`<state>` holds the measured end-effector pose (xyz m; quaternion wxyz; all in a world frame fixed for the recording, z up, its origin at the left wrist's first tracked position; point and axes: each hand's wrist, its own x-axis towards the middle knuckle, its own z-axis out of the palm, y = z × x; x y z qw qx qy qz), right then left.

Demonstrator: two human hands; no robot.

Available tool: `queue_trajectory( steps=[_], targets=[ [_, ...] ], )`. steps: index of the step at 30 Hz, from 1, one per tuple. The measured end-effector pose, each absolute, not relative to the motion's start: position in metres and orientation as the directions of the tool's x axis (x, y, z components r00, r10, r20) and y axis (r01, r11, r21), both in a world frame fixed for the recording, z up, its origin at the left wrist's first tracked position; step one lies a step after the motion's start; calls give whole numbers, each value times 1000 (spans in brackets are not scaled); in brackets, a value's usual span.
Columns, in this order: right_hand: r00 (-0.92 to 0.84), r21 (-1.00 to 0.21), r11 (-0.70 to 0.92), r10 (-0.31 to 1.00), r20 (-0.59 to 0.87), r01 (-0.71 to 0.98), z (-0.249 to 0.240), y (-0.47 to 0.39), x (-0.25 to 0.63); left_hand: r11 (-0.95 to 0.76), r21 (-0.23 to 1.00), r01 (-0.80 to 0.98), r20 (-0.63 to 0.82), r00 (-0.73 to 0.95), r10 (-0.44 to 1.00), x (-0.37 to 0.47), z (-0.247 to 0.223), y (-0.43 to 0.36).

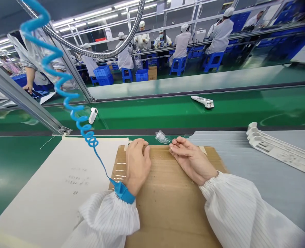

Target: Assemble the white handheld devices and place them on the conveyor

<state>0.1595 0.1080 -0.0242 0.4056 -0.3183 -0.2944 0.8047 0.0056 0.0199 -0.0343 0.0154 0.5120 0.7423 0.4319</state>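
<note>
My left hand (138, 165), with a blue strap (124, 193) round its wrist, rests palm down at the far left part of a brown cardboard sheet (168, 199). Its fingers curl over and their tips are hidden. My right hand (190, 158) is raised a little over the sheet's far right part, thumb and fingertips pinched together. Something thin and clear seems to be at those fingertips, too small to make out. Between the hands, just past the sheet's far edge, lies a crumpled clear plastic piece (162, 137).
A coiled blue cord (76, 108) hangs down to the wrist strap. White paper (46, 179) lies left, a long white plastic part (284, 151) right on grey foam (235, 162). Two white devices (93, 115) (203, 101) lie on the green belt (147, 112). People work beyond.
</note>
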Motion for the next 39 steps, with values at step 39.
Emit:
queue_trajectory(
  steps=[39],
  targets=[
    [-488, -755, -473, 841, -234, -455, -28, 109, 161, 113, 655, 747, 418, -483, 769, 4, -36, 20]
  ],
)
